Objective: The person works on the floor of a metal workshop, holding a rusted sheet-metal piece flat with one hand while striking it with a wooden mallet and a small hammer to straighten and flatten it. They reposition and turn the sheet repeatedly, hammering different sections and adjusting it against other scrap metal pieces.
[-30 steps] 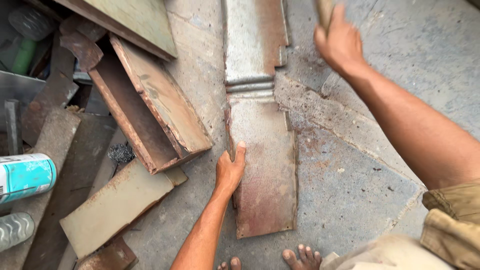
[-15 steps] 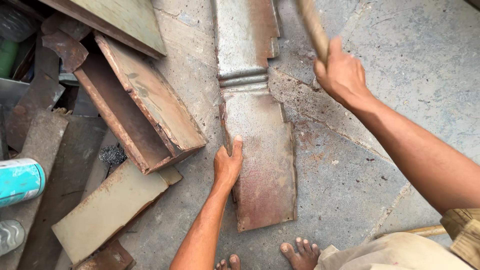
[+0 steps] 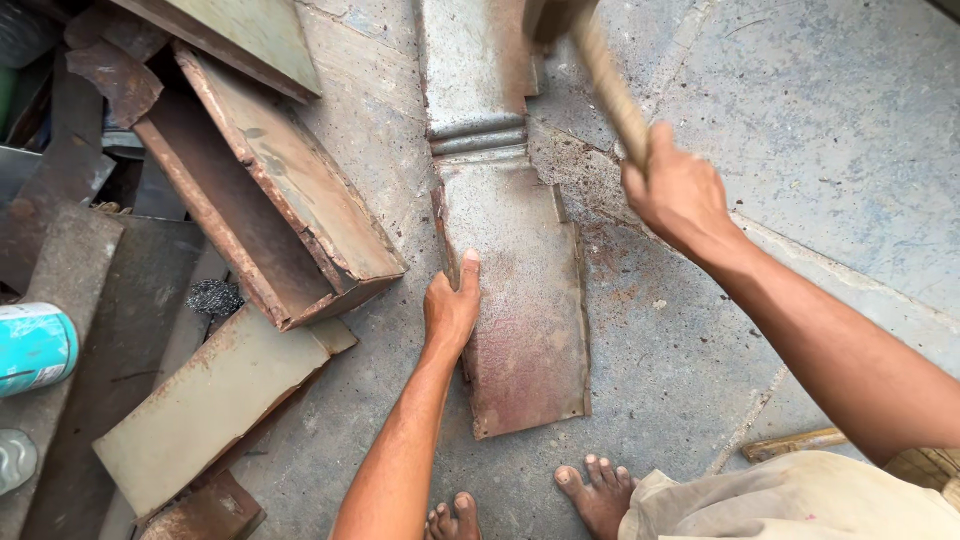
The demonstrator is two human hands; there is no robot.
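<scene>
Rusty metal sheet (image 3: 520, 300), lying on the concrete floor (image 3: 800, 150), is being pressed flat at its left edge by the open left hand (image 3: 452, 305); a wooden-handled hammer (image 3: 600, 75) is being gripped by the clenched right hand (image 3: 680, 190). A hammering step seems in hand; any blow must be landing clear of the fingers.

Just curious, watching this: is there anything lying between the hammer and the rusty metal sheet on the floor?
Nothing visible. The right hand holds the hammer above the long metal sheet, whose top is bare. The left hand presses only its left edge.
</scene>
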